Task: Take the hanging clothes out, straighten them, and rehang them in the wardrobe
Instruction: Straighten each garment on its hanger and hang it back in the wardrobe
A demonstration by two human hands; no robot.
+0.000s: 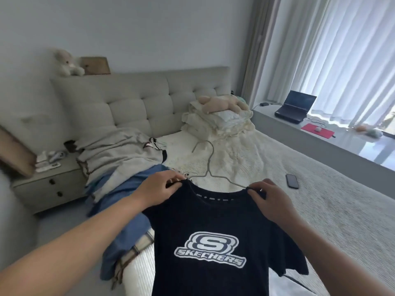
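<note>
— Hands first: what are they doing?

— Left hand (163,186) pinches the left shoulder of a dark navy T-shirt with a white Skechers logo (210,248); right hand (270,201) pinches the right shoulder. They sit apart, one at each end of the collar, fingers curled into the cloth.

— And the shirt itself?

— Spread front-up over the near part of a bed with a cream textured cover (320,210), on a thin grey wire hanger (210,165) whose hook points away toward the headboard; its arms run in under the collar.

— Anything beside it?

— Just left, a heap of clothes: blue denim (128,210) below, a beige garment (119,150) on top. To the right, a black phone (292,181) lies flat on the cover.

— Farther back?

— Folded cream bedding (215,122) with a tan plush toy (222,104) on it, a grey tufted headboard (132,103), a pale bedside cabinet (49,184), and an open black laptop (296,106) on the window ledge by white curtains (342,50).
</note>
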